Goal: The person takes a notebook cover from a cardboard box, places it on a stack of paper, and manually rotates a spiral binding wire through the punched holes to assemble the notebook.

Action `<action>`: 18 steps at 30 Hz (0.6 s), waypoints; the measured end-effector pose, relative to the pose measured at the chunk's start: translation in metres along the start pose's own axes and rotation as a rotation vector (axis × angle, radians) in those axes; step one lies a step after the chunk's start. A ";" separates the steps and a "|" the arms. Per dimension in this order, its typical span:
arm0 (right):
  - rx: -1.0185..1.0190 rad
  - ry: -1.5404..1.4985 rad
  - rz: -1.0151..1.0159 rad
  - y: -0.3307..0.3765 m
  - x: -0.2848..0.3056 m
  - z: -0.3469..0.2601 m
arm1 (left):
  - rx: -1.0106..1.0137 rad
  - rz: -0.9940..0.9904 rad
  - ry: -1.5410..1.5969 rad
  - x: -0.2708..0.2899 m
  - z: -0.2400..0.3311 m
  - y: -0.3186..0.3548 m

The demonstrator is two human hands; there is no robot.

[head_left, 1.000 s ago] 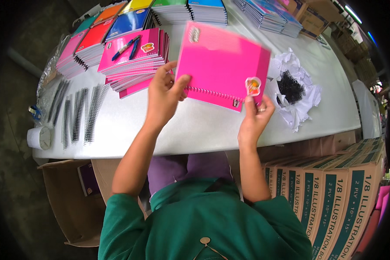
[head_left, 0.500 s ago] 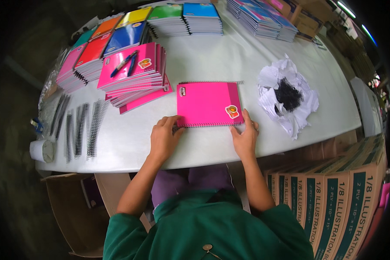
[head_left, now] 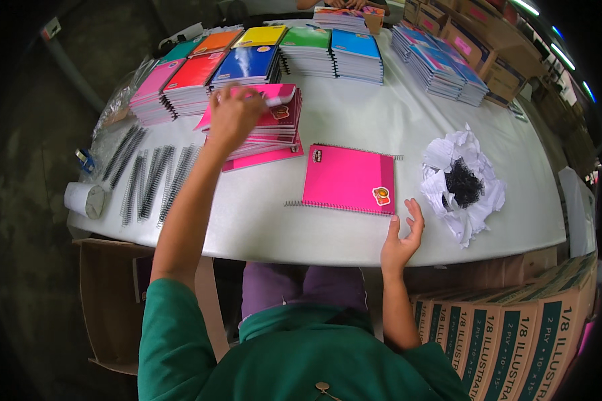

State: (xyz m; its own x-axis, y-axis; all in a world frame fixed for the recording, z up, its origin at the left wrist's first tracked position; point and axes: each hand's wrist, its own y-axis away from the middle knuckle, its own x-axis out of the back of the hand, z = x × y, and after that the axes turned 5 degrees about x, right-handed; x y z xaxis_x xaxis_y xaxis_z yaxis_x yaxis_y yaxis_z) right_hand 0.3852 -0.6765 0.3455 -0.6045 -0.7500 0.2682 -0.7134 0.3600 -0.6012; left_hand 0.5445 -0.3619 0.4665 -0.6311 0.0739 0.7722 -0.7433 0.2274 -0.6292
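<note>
1. Head view: a pink spiral-bound notebook is seen lying flat on the white table, near the front edge, with its wire binding along the nearer long side.
2. The right hand is held open at the table edge, fingers spread and grasping nothing, just beside the notebook's near right corner; whether a fingertip touches the cover cannot be told.
3. The left hand is stretched out to the stack of pink notebook covers and pages, well left of and beyond the finished notebook. Its fingers are closed on the curled top sheet of that stack.
4. The step in hand is judged to be the fetching of the next unbound set, the bound notebook having been set down.
5. For the next move, a single set would have to be separated cleanly from the stack, and one of the black wire spirals lying at the left of the table would be needed.
6. A heap of white paper scraps with black bits is seen to the right, apart from the notebook.
</note>
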 end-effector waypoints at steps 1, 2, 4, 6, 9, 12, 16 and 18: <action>0.049 -0.037 -0.019 -0.001 -0.003 -0.006 | -0.029 0.142 -0.008 0.007 -0.012 -0.013; 0.094 -0.069 -0.040 -0.002 -0.005 -0.014 | -0.058 0.279 -0.012 0.017 -0.020 -0.024; 0.175 -0.152 -0.055 -0.012 -0.009 -0.038 | -0.032 0.200 0.230 0.052 -0.026 -0.039; 0.240 -0.250 -0.037 -0.030 -0.012 -0.077 | -0.130 0.128 0.374 0.088 -0.002 -0.031; 0.355 -0.371 -0.029 -0.042 -0.030 -0.131 | -0.505 0.026 0.358 0.117 0.058 0.031; 0.246 -0.340 -0.692 -0.032 -0.029 -0.117 | -0.406 -0.125 0.461 0.127 0.093 0.083; 0.114 -0.676 -0.507 -0.016 -0.023 -0.083 | 0.259 -0.009 0.618 0.105 0.052 0.118; -0.001 -0.855 -0.437 -0.013 -0.015 -0.072 | 0.439 -0.095 1.198 0.082 0.044 0.148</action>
State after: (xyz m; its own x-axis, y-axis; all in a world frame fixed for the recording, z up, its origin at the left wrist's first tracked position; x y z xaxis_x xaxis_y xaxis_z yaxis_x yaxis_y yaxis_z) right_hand 0.3779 -0.6305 0.4035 0.1775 -0.9690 -0.1720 -0.8150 -0.0468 -0.5775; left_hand 0.3729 -0.3653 0.4330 -0.1480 0.9519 0.2684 -0.9295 -0.0411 -0.3666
